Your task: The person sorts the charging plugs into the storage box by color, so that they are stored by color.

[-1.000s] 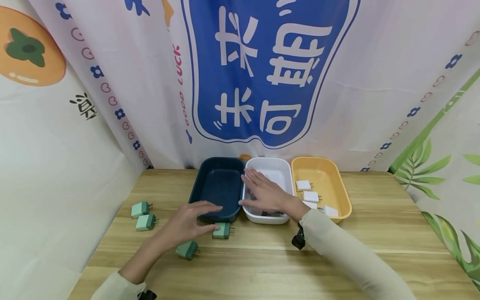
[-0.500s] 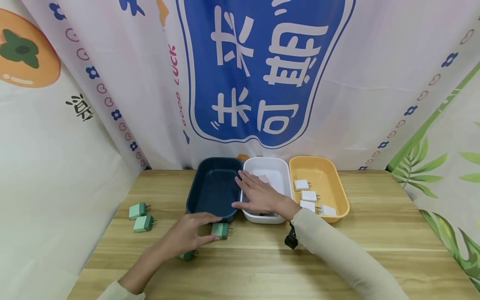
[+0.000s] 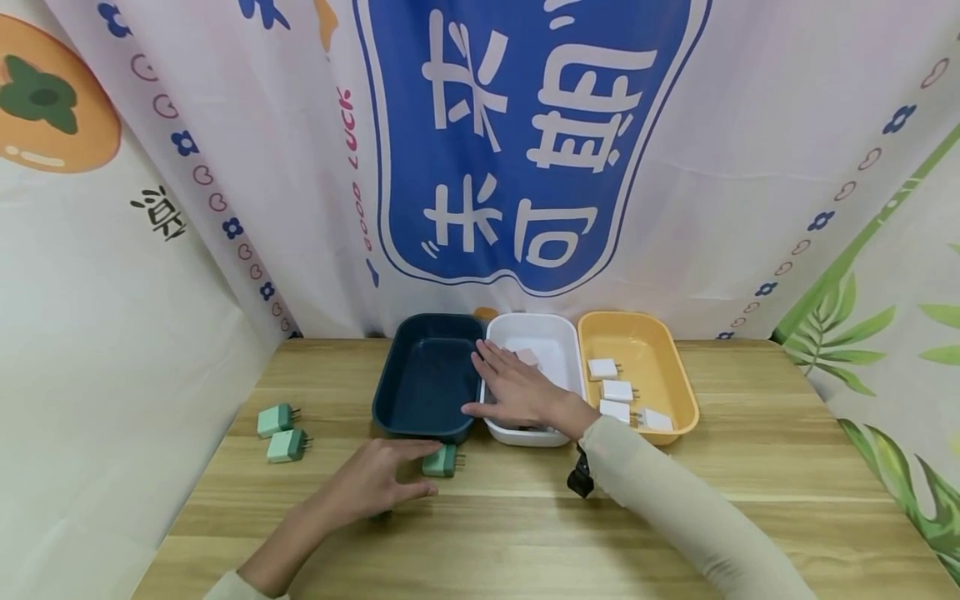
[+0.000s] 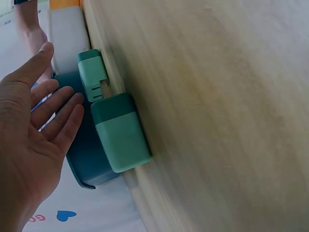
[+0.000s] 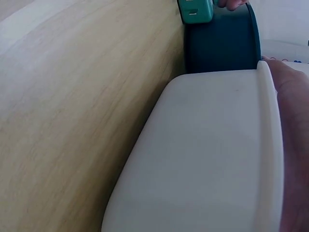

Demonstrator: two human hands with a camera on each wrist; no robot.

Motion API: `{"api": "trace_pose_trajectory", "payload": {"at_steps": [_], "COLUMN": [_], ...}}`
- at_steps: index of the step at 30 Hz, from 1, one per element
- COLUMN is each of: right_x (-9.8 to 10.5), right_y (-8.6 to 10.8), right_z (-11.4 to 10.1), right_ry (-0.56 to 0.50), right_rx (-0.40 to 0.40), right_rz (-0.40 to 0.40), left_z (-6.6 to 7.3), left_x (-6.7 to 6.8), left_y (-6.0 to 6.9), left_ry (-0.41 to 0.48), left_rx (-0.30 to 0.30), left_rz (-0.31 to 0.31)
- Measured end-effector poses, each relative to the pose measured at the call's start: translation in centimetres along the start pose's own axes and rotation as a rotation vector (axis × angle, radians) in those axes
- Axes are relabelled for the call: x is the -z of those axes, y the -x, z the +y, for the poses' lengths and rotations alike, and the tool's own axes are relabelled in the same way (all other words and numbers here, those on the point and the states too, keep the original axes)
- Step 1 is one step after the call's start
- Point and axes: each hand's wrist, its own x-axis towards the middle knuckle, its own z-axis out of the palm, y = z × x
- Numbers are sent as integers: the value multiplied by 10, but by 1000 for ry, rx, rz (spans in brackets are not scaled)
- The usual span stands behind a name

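My left hand (image 3: 367, 482) hovers beside a green plug-in charger (image 3: 439, 461) with its fingers extended and thumb spread apart. In the head view the forefinger overlaps that charger's top edge; in the left wrist view the fingers look apart from it. A second green charger (image 4: 123, 140) stands large in the left wrist view, while the hand mostly hides it from the head. My right hand (image 3: 521, 392) is spread flat over the white tray (image 3: 525, 437), its fingertips at the side shared with the dark blue tray (image 3: 427, 392). Contents under the right hand are partly hidden.
Two green chargers, one farther back (image 3: 275, 420) and one nearer (image 3: 287, 447), lie at the table's left. On the right, a yellow tray (image 3: 637, 342) holds several white chargers (image 3: 617, 391). A printed curtain (image 3: 315, 308) hangs directly behind the trays.
The left hand has sunk slightly toward the table's front edge, its thumb moving away from the charger and its palm covering the nearer one. The right hand has barely shifted.
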Motion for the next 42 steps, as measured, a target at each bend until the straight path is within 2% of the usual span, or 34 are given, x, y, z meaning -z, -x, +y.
{"api": "trace_pose_trajectory", "payload": {"at_steps": [3, 14, 23, 36, 42], "right_x": [-1, 0, -1, -1, -1], "right_y": [0, 0, -2, -1, -1], "right_z": [0, 1, 2, 1, 0], "right_ry": [-2, -9, 18, 10, 5], "right_rx": [0, -2, -15, -14, -11], "right_rz": [-1, 0, -19, -12, -9], "left_z": [-2, -4, -1, 3, 5], "left_x": [-3, -9, -11, -18, -24], "left_y": [0, 0, -2, -6, -9], "left_ry": [-2, -20, -9, -50, -36], "left_rx": [8, 4, 9, 23, 2], "left_rz": [-6, 36, 14, 41, 31]}}
